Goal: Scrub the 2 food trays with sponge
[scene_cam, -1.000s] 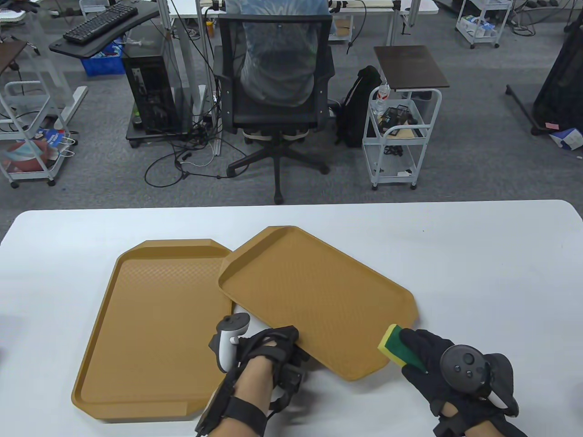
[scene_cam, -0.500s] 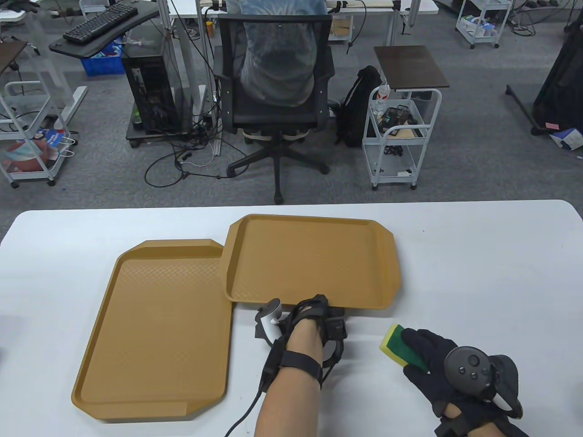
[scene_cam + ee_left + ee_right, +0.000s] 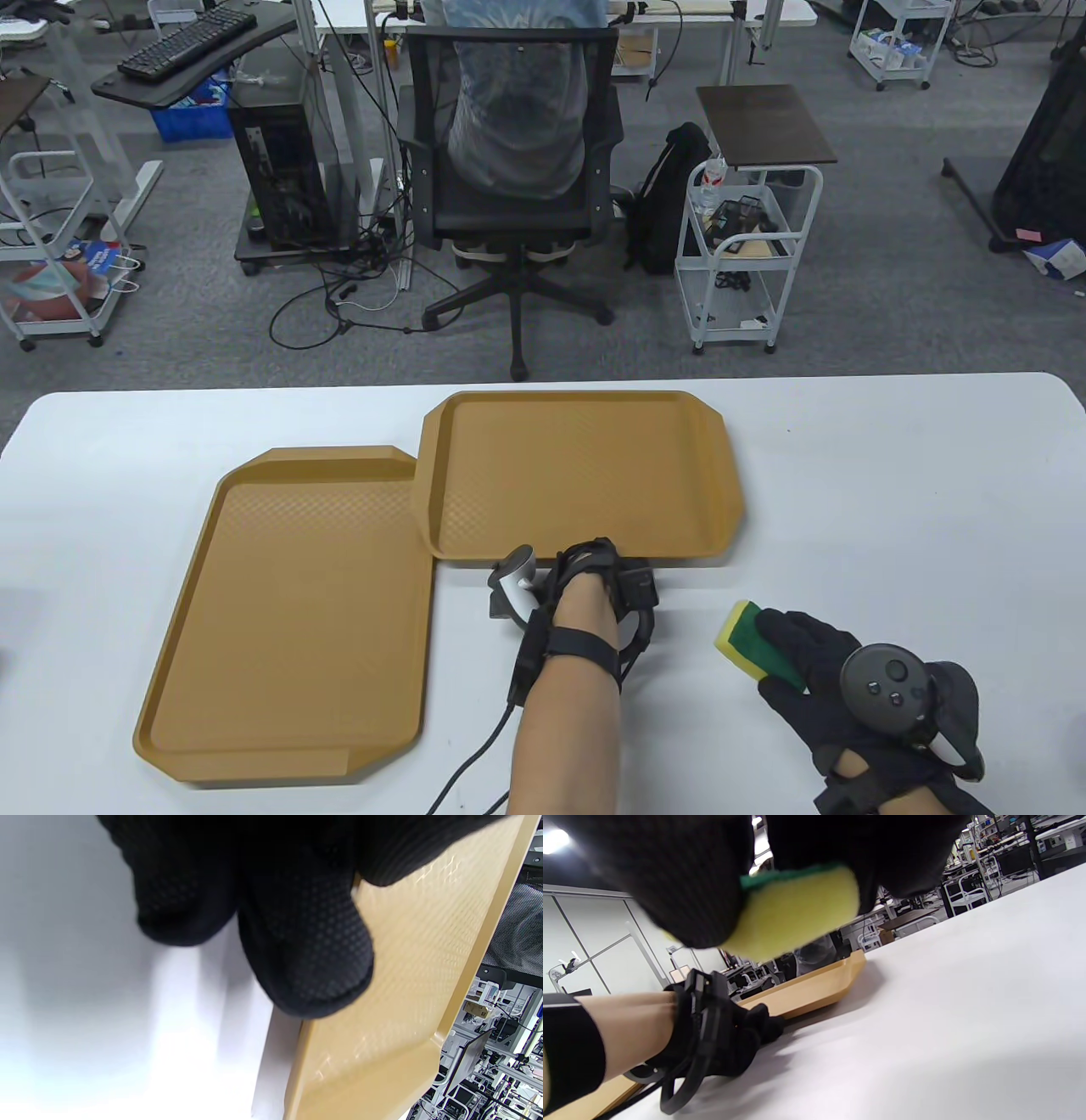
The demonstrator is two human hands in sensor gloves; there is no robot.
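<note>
Two tan food trays lie on the white table. The left tray (image 3: 280,611) runs lengthwise toward me. The right tray (image 3: 577,475) lies crosswise further back, its left edge overlapping the left tray's far right corner. My left hand (image 3: 607,562) grips the right tray's near rim. In the left wrist view its fingers (image 3: 305,955) curl at the edge of that tray (image 3: 403,993). My right hand (image 3: 802,658) holds a yellow-and-green sponge (image 3: 747,638) just above the table, right of the trays. The right wrist view shows the sponge (image 3: 797,908), the right tray (image 3: 814,984) and my left hand (image 3: 725,1031).
The table's far edge (image 3: 543,382) lies just behind the right tray. Beyond it stand an office chair (image 3: 509,170) with a seated person, a white cart (image 3: 747,255) and a desk with a keyboard (image 3: 187,38). Bare white table (image 3: 916,509) extends right of the trays.
The right tray has swung from a diagonal to square with the table edge and shifted away from me. My left hand moved right and forward with it. The right hand barely moved.
</note>
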